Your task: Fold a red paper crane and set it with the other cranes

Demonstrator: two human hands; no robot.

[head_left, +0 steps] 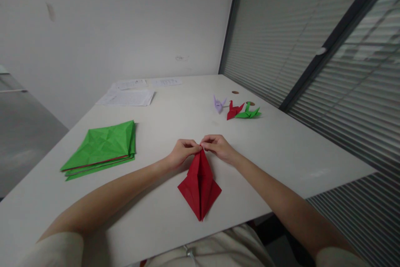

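Observation:
A red sheet of origami paper (200, 188), folded into a long kite-like shape with a split down its middle, lies on the white table near its front edge. Its narrow tip points away from me. My left hand (184, 150) pinches that tip from the left, thumb on top. From the right, my right hand (217, 146) closes thumb and finger on the same tip. The fingers of both hands nearly meet there and partly cover the point of the paper.
To the left lies a stack of creased green paper (106, 146) with some red between its layers. Folded cranes in purple (219, 104), red (233, 111) and green (249, 112) stand at the back right. Printed sheets (128, 97) lie at the back left. Blinds (300, 50) flank the table's right side.

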